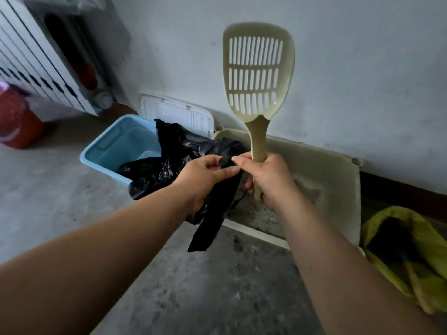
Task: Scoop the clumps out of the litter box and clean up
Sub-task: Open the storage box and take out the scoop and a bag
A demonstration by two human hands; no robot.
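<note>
My right hand [268,177] grips the handle of a beige slotted litter scoop [258,68], held upright with its blade empty in front of the wall. My left hand [205,177] pinches a black plastic bag [174,160] at its edge, just left of my right thumb, which also touches the bag. The bag drapes over the blue bin and hangs down past my wrist. Behind my hands lies the beige litter box [333,165] against the wall, with a thin grey layer of litter on its floor.
A light blue plastic bin [116,146] stands left of the litter box, with a white lid [174,112] leaning on the wall behind it. A yellow-green bag [416,250] lies at right. A red container [17,122] and a white radiator sit far left. The floor is bare concrete.
</note>
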